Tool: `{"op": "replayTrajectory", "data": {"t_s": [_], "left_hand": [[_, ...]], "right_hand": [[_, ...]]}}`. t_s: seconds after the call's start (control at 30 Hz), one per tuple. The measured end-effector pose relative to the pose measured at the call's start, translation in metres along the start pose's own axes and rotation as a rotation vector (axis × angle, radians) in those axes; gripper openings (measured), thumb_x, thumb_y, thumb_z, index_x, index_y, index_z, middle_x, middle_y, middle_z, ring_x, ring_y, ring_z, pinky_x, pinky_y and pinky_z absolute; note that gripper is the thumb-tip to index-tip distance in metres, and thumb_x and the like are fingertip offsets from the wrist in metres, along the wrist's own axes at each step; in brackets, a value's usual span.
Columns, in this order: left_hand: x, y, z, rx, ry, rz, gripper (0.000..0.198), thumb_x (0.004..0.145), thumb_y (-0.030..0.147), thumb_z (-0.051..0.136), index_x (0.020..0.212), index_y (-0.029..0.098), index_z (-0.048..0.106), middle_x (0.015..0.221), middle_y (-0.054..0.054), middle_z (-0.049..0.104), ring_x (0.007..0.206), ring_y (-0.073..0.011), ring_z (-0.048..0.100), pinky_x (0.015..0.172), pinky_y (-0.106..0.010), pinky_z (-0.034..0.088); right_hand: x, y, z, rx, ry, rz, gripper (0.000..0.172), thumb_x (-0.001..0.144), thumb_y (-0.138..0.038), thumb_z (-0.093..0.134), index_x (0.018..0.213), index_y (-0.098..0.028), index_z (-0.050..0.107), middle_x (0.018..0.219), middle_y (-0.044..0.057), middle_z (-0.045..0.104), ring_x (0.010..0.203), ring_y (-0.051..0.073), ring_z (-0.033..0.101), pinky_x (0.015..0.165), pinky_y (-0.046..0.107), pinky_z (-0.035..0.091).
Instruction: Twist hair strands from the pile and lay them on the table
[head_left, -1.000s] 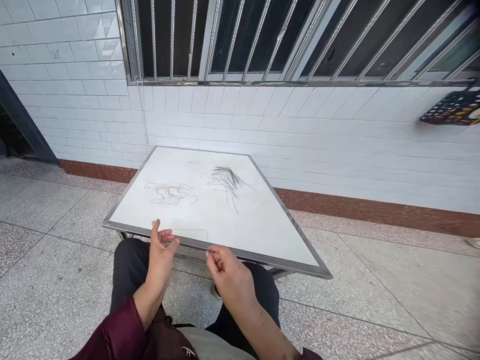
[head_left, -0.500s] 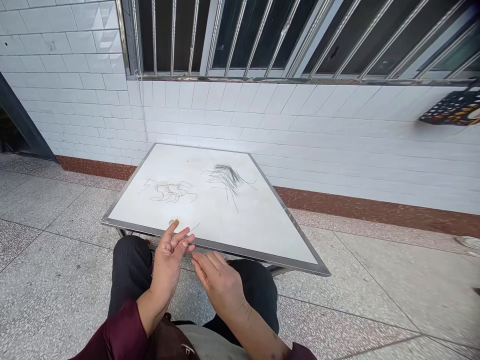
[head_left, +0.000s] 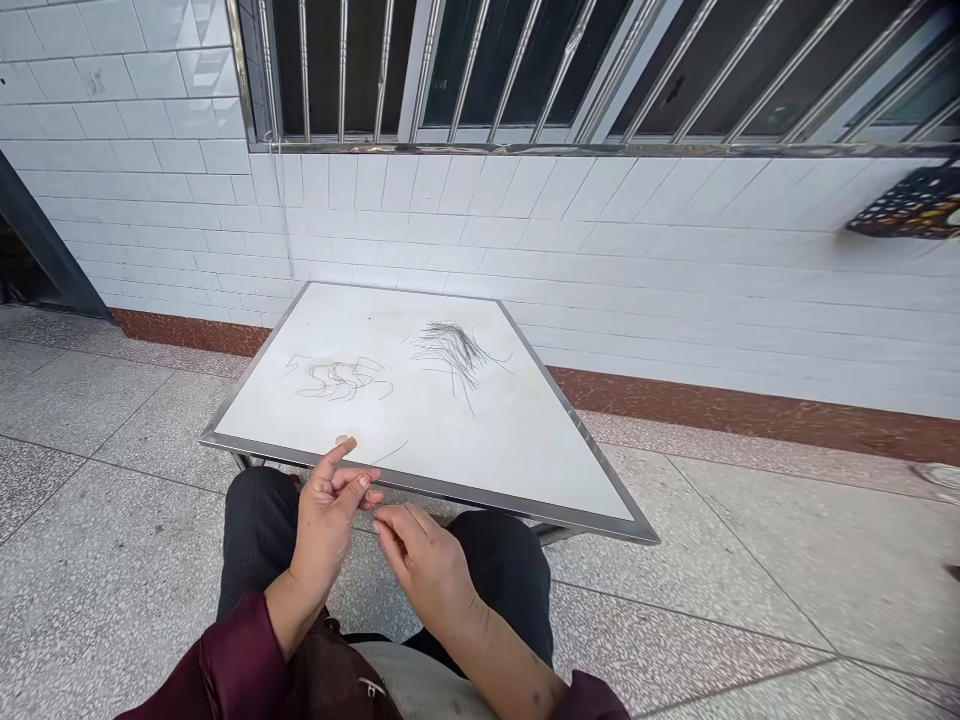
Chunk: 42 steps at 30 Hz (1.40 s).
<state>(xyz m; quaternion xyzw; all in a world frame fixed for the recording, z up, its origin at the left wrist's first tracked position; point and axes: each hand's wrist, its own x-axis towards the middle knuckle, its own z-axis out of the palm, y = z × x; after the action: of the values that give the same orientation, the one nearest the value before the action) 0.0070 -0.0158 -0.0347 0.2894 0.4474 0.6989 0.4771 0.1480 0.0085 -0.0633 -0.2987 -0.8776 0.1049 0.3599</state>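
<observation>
A low white table (head_left: 525, 470) with a metal rim stands in front of my knees. On it lie a wavy loose bunch of dark hair strands (head_left: 337, 378) at the left and a denser tuft of hair (head_left: 452, 348) near the middle. My left hand (head_left: 328, 510) hovers at the table's front edge, index finger raised, thumb and other fingers pinched. My right hand (head_left: 424, 560) is beside it, its fingertips pinched against the left hand's. A single thin hair strand (head_left: 391, 452) sticks out from the pinch over the table edge.
A white tiled wall with a barred window (head_left: 525, 70) rises behind the table. A dark perforated basket (head_left: 904, 208) hangs at the right. Speckled floor tiles surround the table, and a dark doorway (head_left: 22, 260) opens at the far left.
My hands have drawn together and back toward my lap. The strand that was stretched between them along the table edge is now gathered at the fingertips.
</observation>
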Motion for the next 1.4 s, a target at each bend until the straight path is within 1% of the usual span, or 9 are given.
{"op": "replayTrajectory", "data": {"t_s": [0.1, 0.23, 0.43, 0.5, 0.67, 0.83, 0.97, 1.17, 1.4], "left_hand": [[0.005, 0.009, -0.003, 0.035, 0.005, 0.029, 0.061, 0.079, 0.031, 0.075, 0.133, 0.016, 0.051, 0.084, -0.004, 0.075, 0.067, -0.0127, 0.068, 0.068, -0.025, 0.053], [0.008, 0.019, -0.004, 0.056, -0.01, 0.005, 0.07, 0.076, 0.032, 0.077, 0.136, 0.013, 0.047, 0.08, -0.005, 0.075, 0.066, -0.0143, 0.069, 0.065, -0.025, 0.053], [0.007, 0.024, -0.001, 0.038, -0.08, -0.036, 0.072, 0.077, 0.031, 0.076, 0.138, 0.014, 0.044, 0.085, -0.006, 0.076, 0.071, -0.0164, 0.071, 0.067, -0.026, 0.054], [0.007, 0.025, -0.001, 0.039, -0.104, -0.039, 0.071, 0.077, 0.032, 0.076, 0.138, 0.014, 0.045, 0.086, -0.006, 0.076, 0.071, -0.0163, 0.071, 0.067, -0.027, 0.054], [0.011, 0.029, -0.002, 0.068, -0.129, -0.049, 0.071, 0.078, 0.033, 0.075, 0.139, 0.015, 0.045, 0.084, -0.005, 0.074, 0.07, -0.0157, 0.07, 0.066, -0.026, 0.054], [0.019, 0.035, -0.002, 0.116, -0.175, -0.079, 0.07, 0.077, 0.031, 0.076, 0.138, 0.016, 0.044, 0.082, -0.004, 0.073, 0.068, -0.0157, 0.07, 0.059, -0.024, 0.056], [0.027, 0.04, 0.001, 0.149, -0.178, -0.104, 0.069, 0.076, 0.028, 0.076, 0.136, 0.015, 0.044, 0.081, -0.004, 0.072, 0.069, -0.0164, 0.071, 0.057, -0.024, 0.057], [0.034, 0.043, 0.0, 0.158, -0.191, -0.108, 0.066, 0.077, 0.022, 0.074, 0.136, 0.014, 0.045, 0.082, -0.004, 0.072, 0.068, -0.0155, 0.071, 0.057, -0.023, 0.058], [0.032, 0.043, 0.001, 0.17, -0.198, -0.094, 0.064, 0.078, 0.023, 0.074, 0.136, 0.016, 0.045, 0.084, -0.004, 0.072, 0.066, -0.0137, 0.07, 0.056, -0.022, 0.057]], "right_hand": [[-0.005, -0.002, 0.0, 0.05, -0.065, 0.021, 0.013, 0.097, -0.017, 0.044, 0.091, -0.022, 0.055, 0.076, 0.001, 0.061, 0.07, 0.017, 0.059, 0.062, 0.028, 0.045], [-0.008, -0.002, -0.002, 0.127, -0.119, 0.035, 0.013, 0.097, -0.018, 0.044, 0.091, -0.022, 0.054, 0.078, 0.002, 0.063, 0.071, 0.017, 0.06, 0.065, 0.028, 0.046], [0.001, -0.002, -0.007, 0.26, -0.092, 0.171, 0.009, 0.095, -0.02, 0.048, 0.099, -0.022, 0.056, 0.086, 0.002, 0.067, 0.076, 0.016, 0.063, 0.068, 0.027, 0.048], [0.004, -0.004, -0.009, 0.323, -0.104, 0.212, 0.011, 0.096, -0.023, 0.047, 0.097, -0.022, 0.058, 0.083, 0.002, 0.067, 0.074, 0.015, 0.063, 0.067, 0.027, 0.048], [0.008, -0.009, -0.014, 0.643, -0.245, 0.435, 0.022, 0.099, -0.035, 0.042, 0.096, -0.022, 0.06, 0.067, -0.002, 0.061, 0.061, 0.013, 0.058, 0.059, 0.024, 0.047], [0.019, -0.008, -0.024, 0.984, -0.392, 0.614, 0.031, 0.096, -0.047, 0.046, 0.098, -0.02, 0.063, 0.074, 0.001, 0.066, 0.064, 0.012, 0.057, 0.063, 0.026, 0.048], [0.026, -0.004, -0.031, 1.162, -0.41, 0.708, 0.032, 0.092, -0.049, 0.054, 0.098, -0.019, 0.066, 0.076, 0.001, 0.067, 0.065, 0.011, 0.057, 0.064, 0.025, 0.045], [0.032, -0.007, -0.03, 1.256, -0.408, 0.804, 0.031, 0.085, -0.046, 0.065, 0.097, -0.018, 0.066, 0.076, 0.001, 0.067, 0.063, 0.01, 0.055, 0.062, 0.024, 0.042], [0.035, -0.013, -0.027, 1.231, -0.388, 0.783, 0.024, 0.086, -0.039, 0.06, 0.095, -0.018, 0.066, 0.073, 0.001, 0.067, 0.063, 0.01, 0.056, 0.062, 0.024, 0.043]]}}
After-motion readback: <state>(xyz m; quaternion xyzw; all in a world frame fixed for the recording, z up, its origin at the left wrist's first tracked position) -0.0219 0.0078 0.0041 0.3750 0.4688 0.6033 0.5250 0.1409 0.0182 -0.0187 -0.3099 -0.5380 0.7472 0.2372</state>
